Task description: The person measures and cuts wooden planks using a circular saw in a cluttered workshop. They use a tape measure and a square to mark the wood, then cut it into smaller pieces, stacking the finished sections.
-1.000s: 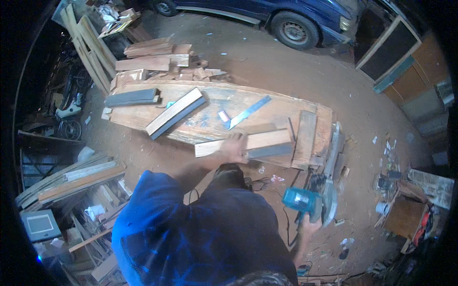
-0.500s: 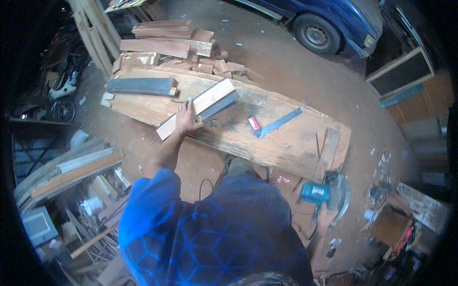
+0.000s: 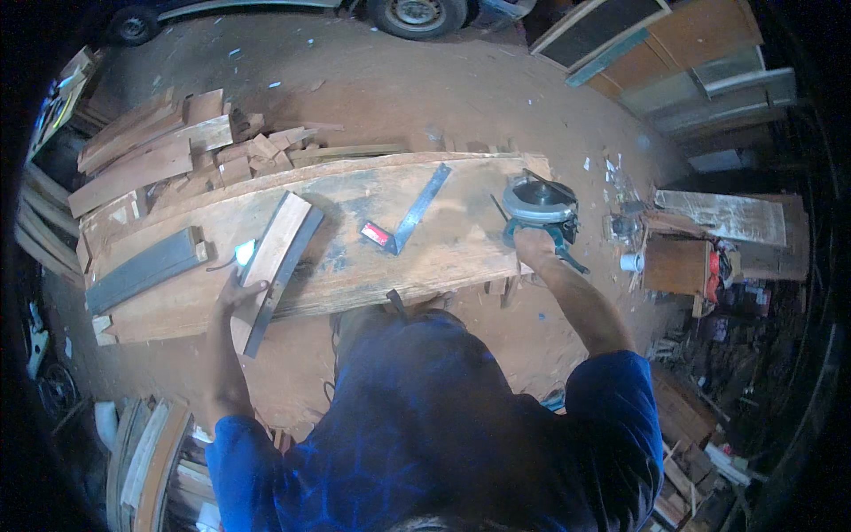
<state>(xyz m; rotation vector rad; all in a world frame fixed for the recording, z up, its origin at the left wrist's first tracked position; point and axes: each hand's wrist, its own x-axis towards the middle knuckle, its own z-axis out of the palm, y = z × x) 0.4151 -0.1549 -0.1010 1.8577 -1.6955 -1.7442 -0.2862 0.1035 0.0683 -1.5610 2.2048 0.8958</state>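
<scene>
My left hand [image 3: 238, 293] rests on a long wooden piece [image 3: 275, 257] that lies slanted across the big plank bench [image 3: 443, 257]. My right hand [image 3: 534, 248] grips the handle of a teal circular saw [image 3: 539, 208] sitting at the bench's right end. A metal try square [image 3: 412, 213] with a red handle lies on the bench between the two hands. A grey-faced board [image 3: 142, 270] lies at the bench's left end.
Wood offcuts [image 3: 177, 146] are piled behind the bench on the left. A small wooden table with clutter [image 3: 678, 262] stands to the right. A vehicle wheel [image 3: 415, 13] shows at the top. Timber stacks [image 3: 146, 461] lie at lower left.
My right hand has lifted the circular saw from down at my side up onto the bench's right end. My left hand stays on the slanted wooden piece. The view has shifted.
</scene>
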